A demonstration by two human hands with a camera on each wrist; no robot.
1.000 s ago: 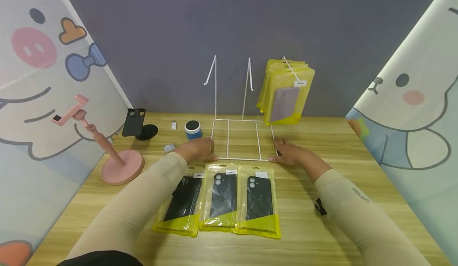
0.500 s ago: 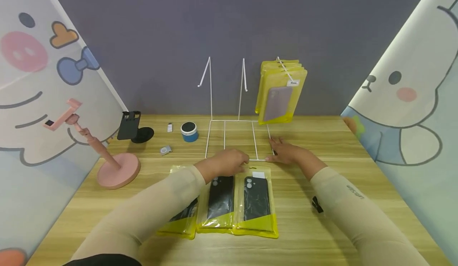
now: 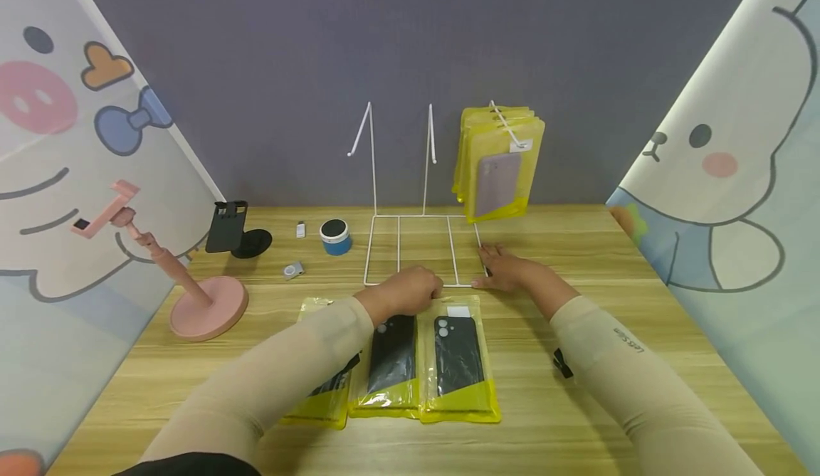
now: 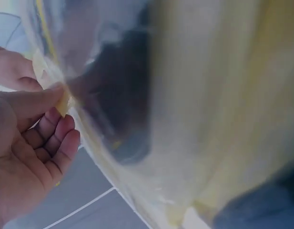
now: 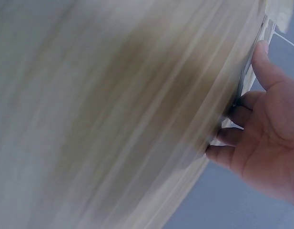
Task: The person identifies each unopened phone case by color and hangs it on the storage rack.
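Note:
A white wire display rack (image 3: 423, 215) stands at the back of the wooden table, with several yellow bagged phone cases (image 3: 498, 177) on its right hook. Three more bagged cases lie in front: a left one (image 3: 323, 408), a middle one (image 3: 392, 362) and a right one (image 3: 458, 355). Thumb and forefinger of my left hand (image 3: 410, 291) pinch the top edge of the right bag, near its left corner; the left wrist view shows the pinched clear film (image 4: 68, 102). My right hand (image 3: 509, 270) rests at the front right corner of the rack base, thumb and fingers extended.
Left of the rack are a blue speaker (image 3: 336, 237), a small grey gadget (image 3: 293, 270), a small white stick (image 3: 300, 230), a black phone stand (image 3: 227, 228) and a pink phone stand (image 3: 208, 309). The rack's left hook (image 3: 360, 131) and middle hook (image 3: 432, 134) are bare.
My left hand has left the rack's left side, moved right and toward me, and pinched the right bag's top. The right hand stays at the rack; the head view has shifted slightly.

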